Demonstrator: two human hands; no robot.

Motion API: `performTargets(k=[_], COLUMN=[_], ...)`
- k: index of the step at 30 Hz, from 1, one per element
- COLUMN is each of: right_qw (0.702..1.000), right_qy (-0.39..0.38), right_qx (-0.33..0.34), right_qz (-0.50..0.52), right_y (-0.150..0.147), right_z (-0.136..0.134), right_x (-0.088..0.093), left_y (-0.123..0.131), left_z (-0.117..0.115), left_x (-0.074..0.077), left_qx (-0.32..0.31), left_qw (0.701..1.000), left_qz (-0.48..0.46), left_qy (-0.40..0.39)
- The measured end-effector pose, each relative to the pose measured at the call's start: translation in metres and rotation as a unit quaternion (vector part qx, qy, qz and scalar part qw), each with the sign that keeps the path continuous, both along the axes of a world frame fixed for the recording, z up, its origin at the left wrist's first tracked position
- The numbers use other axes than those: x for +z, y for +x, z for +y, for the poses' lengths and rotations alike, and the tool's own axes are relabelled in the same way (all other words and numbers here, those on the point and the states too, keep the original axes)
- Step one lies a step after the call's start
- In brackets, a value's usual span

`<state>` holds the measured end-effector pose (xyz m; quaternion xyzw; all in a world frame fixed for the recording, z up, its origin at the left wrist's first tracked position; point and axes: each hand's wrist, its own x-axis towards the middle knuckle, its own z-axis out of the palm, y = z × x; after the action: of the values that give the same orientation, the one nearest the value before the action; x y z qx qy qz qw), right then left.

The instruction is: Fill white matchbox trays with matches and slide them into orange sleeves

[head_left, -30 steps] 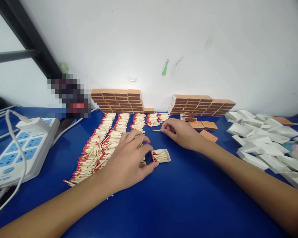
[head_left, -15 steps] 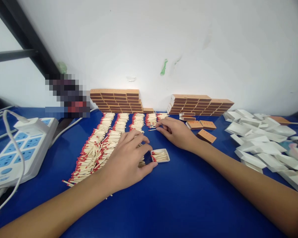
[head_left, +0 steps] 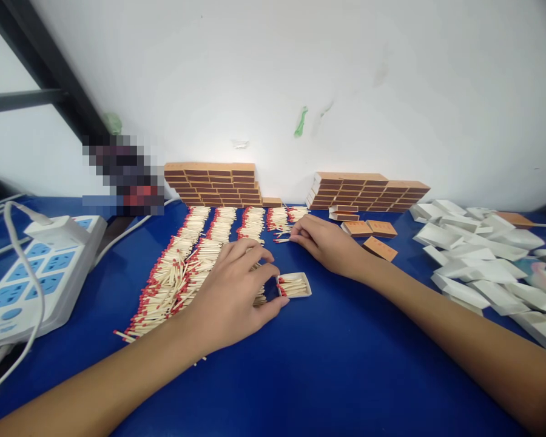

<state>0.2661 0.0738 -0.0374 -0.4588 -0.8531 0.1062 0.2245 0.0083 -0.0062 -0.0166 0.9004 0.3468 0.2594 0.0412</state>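
Observation:
My left hand (head_left: 239,288) curls around the left end of a small white matchbox tray (head_left: 304,292), thumb at the near corner and index finger at the far one. Red-headed matches (head_left: 293,285) lie inside the tray. Farther back, my right hand (head_left: 321,240) is closed in a pinch on the pale end of a match (head_left: 281,240), its red head pointing left. That match is just in front of a short row of matches (head_left: 276,218). Longer rows of matches (head_left: 168,276) spread beyond and beneath my left hand, which hides part of them.
Stacked brown matchboxes (head_left: 213,182) stand against the wall at left, with another stack (head_left: 368,191) at right. Several loose matchboxes (head_left: 381,247) lie behind my right wrist. White trays (head_left: 477,243) are heaped at far right. A power strip (head_left: 40,273) with cables occupies the left.
My right hand has shifted slightly right and toward me, drawing the match along. My left hand and the tray have stayed in place.

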Motion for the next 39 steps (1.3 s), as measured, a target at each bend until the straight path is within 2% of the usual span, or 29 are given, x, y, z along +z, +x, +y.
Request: performTargets(k=[9, 18, 21, 27, 32, 36, 39], right_qw=[0.999, 0.999, 0.998, 0.989, 0.984, 0.987, 0.976], right_qy=[-0.014, -0.038, -0.051, -0.136, -0.148, -0.126, -0.136], right_qx=[0.03, 0.024, 0.031, 0.059, 0.097, 0.097, 0.157], right_qz=[0.004, 0.013, 0.023, -0.022, -0.031, 0.029, 0.062], right_y=[0.001, 0.002, 0.004, 0.002, -0.005, -0.012, -0.016], right_z=[-0.002, -0.005, -0.016, -0.051, -0.063, -0.067, -0.07], right_x=[0.0, 0.005, 0.018, 0.045, 0.046, 0.045, 0.045], left_y=[0.0, 0.0, 0.0, 0.001, 0.001, 0.002, 0.002], left_z=[0.001, 0.0, 0.0, 0.002, 0.002, 0.003, 0.003], left_x=[-0.001, -0.001, -0.001, -0.001, -0.001, 0.0, 0.0], left_qx=[-0.001, -0.001, 0.006, 0.016, 0.015, 0.003, 0.002], left_qw=[1.0, 1.0, 1.0, 1.0, 1.0, 1.0, 1.0], left_qz=[0.001, 0.003, 0.001, -0.003, -0.007, -0.003, 0.0], left_qy=[0.0, -0.003, -0.001, 0.005, 0.005, 0.006, 0.006])
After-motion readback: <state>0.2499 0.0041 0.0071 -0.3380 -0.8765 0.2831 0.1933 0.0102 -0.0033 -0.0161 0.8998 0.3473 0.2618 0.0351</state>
